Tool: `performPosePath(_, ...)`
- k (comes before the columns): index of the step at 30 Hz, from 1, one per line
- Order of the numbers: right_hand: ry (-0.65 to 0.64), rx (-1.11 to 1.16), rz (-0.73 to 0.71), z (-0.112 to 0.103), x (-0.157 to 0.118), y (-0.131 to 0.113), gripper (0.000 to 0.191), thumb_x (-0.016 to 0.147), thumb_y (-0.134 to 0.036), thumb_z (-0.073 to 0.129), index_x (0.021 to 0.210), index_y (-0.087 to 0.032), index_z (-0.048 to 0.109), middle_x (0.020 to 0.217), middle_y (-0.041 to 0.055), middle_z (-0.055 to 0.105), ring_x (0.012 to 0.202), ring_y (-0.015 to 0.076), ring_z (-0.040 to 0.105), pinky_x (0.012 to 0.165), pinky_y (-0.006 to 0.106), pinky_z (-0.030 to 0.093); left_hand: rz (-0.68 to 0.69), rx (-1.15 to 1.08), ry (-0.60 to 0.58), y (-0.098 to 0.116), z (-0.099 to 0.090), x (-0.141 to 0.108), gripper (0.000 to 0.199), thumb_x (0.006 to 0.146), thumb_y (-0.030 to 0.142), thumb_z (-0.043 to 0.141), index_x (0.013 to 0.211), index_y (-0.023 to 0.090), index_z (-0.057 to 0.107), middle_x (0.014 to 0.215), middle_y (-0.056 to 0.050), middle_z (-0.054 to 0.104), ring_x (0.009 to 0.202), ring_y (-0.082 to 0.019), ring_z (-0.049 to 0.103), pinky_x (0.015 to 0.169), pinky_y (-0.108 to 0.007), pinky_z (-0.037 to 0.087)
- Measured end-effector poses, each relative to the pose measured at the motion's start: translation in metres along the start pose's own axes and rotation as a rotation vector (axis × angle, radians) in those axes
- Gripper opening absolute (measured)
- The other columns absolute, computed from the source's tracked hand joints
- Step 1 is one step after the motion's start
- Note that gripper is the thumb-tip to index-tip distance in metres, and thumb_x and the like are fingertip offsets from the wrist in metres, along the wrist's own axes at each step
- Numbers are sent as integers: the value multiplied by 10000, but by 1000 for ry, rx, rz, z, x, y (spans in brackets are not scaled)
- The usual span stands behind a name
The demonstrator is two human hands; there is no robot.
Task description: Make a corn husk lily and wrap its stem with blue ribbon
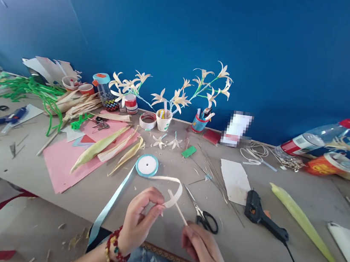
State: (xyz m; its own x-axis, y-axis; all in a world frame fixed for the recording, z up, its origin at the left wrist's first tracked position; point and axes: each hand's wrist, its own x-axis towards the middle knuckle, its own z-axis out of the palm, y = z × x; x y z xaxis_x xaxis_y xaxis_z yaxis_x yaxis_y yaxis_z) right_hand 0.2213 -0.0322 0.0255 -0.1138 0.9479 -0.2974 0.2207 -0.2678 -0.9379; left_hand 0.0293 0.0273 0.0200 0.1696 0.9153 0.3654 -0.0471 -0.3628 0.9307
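My left hand (141,212) pinches the end of a narrow white ribbon (168,179) between thumb and fingertips. The ribbon loops right and curls down around the tip of a thin pale stick (181,213). Whether it touches the stick I cannot tell. My right hand (200,246) is closed on the stick's lower end. Beyond the left hand lies a ribbon spool (147,165) with a white centre and a light blue rim, and a blue ribbon tail (113,202) runs down from it to the table's edge. Scissors (199,211) lie beside the right hand.
A black glue gun (263,218) and a corn husk (304,227) lie to the right. Husks (100,147) rest on pink paper (61,161) at left. Husk flowers (181,99) stand in a white cup (164,121) by the blue wall. Thin wires (213,170) lie mid-table.
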Motion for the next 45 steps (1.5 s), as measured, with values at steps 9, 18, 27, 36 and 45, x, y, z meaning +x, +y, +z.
performPosePath(9,-32,-148,-196,15,16,-22,471,1022,-477,329,643,-207,401,598,-35,417,565,133,418,549,259,292,42,119,-219,7,5,1,122,902,96,550,837,193,588,811,-28,649,767,-143,596,722,-232,467)
performPosePath(18,-311,422,48,15,14,-17,549,935,-619,455,578,-207,393,485,-83,305,431,75,228,413,228,168,107,47,-318,7,0,2,160,883,55,543,893,195,620,845,-65,661,814,-175,607,765,-285,491)
performPosePath(27,-487,788,108,0,9,-19,534,890,-578,579,557,-197,410,438,-104,289,364,35,181,339,170,101,96,59,-345,1,-19,10,168,876,46,565,901,197,635,796,-55,668,804,-179,614,770,-301,484)
performPosePath(36,-611,1048,-1,-23,-1,-5,592,895,-539,580,476,-214,318,375,-110,266,277,9,164,281,131,149,-51,102,-353,-9,-44,13,139,927,133,546,820,180,622,767,-39,614,781,-173,598,746,-302,463)
performPosePath(45,410,-10,-34,-97,-10,6,399,874,-591,579,807,-211,677,486,-36,491,394,110,444,376,185,396,-428,-217,-149,-19,-47,4,177,944,258,568,805,177,641,768,-20,570,726,-135,517,686,-253,407)
